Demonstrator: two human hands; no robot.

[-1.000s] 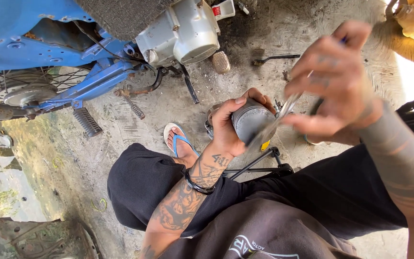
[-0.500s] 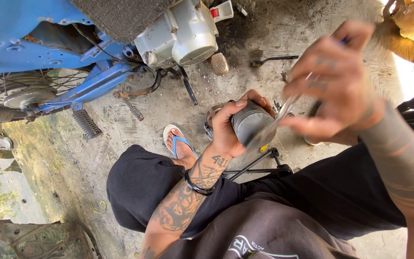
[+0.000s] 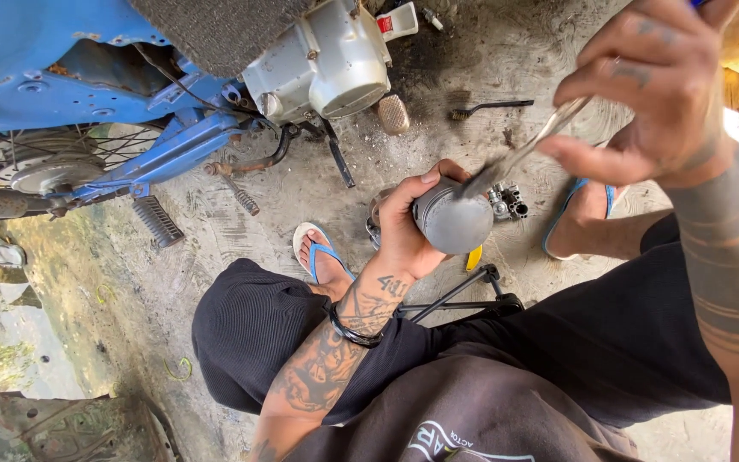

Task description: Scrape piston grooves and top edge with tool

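At the left, a blue motorbike frame (image 3: 156, 154) and its grey engine case (image 3: 327, 64) stand on the dirty concrete floor (image 3: 241, 231). Near the middle, the left hand (image 3: 408, 231) wraps its fingers around a round grey metal cylinder (image 3: 455, 224), holding it above the floor between two blue sandals. To the right, the right hand (image 3: 652, 103) pinches a thin metal tool (image 3: 523, 154), whose tip touches the cylinder's top edge.
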